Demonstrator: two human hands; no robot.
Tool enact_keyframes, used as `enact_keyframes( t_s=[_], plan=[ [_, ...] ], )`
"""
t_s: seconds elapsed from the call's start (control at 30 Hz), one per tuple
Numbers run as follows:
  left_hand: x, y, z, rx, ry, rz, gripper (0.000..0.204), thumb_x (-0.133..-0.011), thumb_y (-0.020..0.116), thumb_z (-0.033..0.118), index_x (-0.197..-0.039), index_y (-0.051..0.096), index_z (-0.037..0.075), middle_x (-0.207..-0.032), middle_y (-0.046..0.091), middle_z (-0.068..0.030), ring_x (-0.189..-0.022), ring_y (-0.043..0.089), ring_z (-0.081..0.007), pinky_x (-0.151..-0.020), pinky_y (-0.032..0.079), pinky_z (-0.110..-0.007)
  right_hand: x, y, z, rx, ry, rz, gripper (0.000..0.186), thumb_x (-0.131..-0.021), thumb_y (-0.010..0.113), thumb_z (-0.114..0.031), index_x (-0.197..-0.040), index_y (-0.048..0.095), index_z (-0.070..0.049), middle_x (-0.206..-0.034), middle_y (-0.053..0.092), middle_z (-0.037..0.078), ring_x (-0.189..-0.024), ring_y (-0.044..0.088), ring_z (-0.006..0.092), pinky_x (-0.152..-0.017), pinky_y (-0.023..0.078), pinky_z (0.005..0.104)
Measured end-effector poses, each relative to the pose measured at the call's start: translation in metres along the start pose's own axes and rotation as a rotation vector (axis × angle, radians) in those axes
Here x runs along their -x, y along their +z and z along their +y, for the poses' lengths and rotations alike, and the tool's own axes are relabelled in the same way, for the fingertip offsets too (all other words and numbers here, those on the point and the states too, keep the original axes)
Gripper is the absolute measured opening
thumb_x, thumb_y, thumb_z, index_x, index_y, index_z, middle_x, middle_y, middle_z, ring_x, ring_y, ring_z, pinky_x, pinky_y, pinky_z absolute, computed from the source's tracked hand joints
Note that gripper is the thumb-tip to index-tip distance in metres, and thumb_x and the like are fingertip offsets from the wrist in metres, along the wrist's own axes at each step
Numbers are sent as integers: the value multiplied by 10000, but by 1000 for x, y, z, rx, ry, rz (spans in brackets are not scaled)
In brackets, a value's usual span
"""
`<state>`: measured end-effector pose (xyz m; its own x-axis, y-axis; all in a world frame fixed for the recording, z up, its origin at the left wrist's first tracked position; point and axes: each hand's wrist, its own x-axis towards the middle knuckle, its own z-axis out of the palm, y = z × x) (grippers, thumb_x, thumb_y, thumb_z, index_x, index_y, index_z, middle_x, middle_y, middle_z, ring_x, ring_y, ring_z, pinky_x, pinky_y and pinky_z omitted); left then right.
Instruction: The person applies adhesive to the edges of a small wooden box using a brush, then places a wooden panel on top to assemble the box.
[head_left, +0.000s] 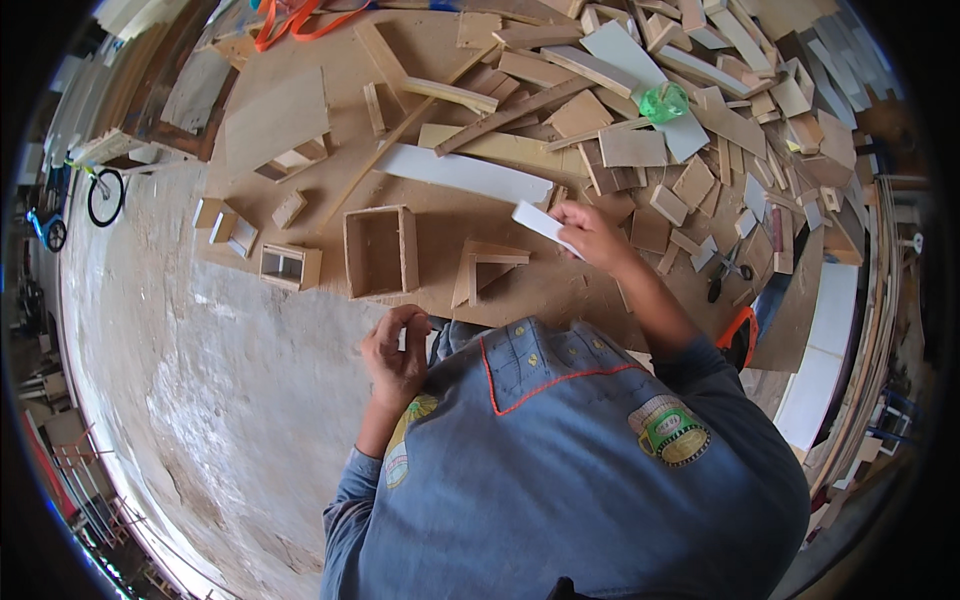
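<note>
Held out over the table, my right hand [597,236] is closed on one end of a short white wooden strip [540,226], whose free end points to the far left. My left hand [396,352] hangs by the table's near edge, close to my body. Its fingers are curled in, and I cannot make out what they hold, if anything. Between the hands lies a small angled wooden frame [492,262] on the tabletop. An open wooden box [408,250] stands just beyond my left hand. A long white board [465,172] lies beyond the strip.
Wood offcuts are heaped at the far right, with a crumpled green plastic piece [663,102] on top. Scissors [728,270] and an orange-handled tool [738,336] lie to the right. Small boxes [290,266] sit on the left. A bicycle [104,196] stands beyond the concrete floor [200,400].
</note>
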<state>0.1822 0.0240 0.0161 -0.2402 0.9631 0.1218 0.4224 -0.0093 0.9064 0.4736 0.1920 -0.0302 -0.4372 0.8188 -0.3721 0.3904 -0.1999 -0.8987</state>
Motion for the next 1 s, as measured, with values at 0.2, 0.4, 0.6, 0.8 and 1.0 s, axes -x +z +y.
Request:
enact_keyframes(
  t_s=[0.2, 0.4, 0.6, 0.8, 1.0],
  plan=[
    [-16, 40, 0, -114, 79, -201, 51, -880, 646, 51, -844, 620, 26, -706, 628, -115, -624, 625, -297, -598, 497, -355, 34, -66, -6, 647, 103, 274, 202, -769, 655, -236, -920, 739, -131, -741, 700, 113, -697, 686, 296, -649, 532, 400],
    [-27, 66, -2, -417, 248, -313, 495, -772, 742, 148, -1224, 574, 36, -1280, 546, -161, -1148, 528, -391, -962, 459, -453, 68, -128, 18, 721, 150, 554, 187, -780, 619, -206, -870, 745, -101, -750, 688, 146, -711, 682, 318, -655, 522, 398],
    [-31, 84, -11, -500, 230, -303, 612, -754, 750, 129, -1316, 528, 35, -1331, 533, -162, -1196, 518, -394, -977, 459, -458, 129, -160, 47, 714, 310, 616, 217, -775, 609, -247, -866, 753, -113, -755, 687, 148, -728, 681, 330, -675, 527, 400],
    [-41, 101, -12, -642, 292, -275, 539, -723, 752, 93, -1240, 599, 96, -1281, 563, -132, -1135, 538, -371, -951, 474, -459, 164, -162, 69, 799, 284, 491, 176, -732, 642, -186, -826, 761, -97, -743, 689, 135, -733, 681, 317, -683, 530, 396],
    [-51, 111, -9, -649, 296, -265, 460, -691, 761, 75, -1140, 663, 84, -1231, 602, -132, -1129, 554, -366, -958, 473, -451, 164, -163, 83, 860, 46, 760, 203, -733, 711, -117, -931, 751, -136, -966, 671, 98, -898, 658, 304, -809, 526, 401]
  ],
)
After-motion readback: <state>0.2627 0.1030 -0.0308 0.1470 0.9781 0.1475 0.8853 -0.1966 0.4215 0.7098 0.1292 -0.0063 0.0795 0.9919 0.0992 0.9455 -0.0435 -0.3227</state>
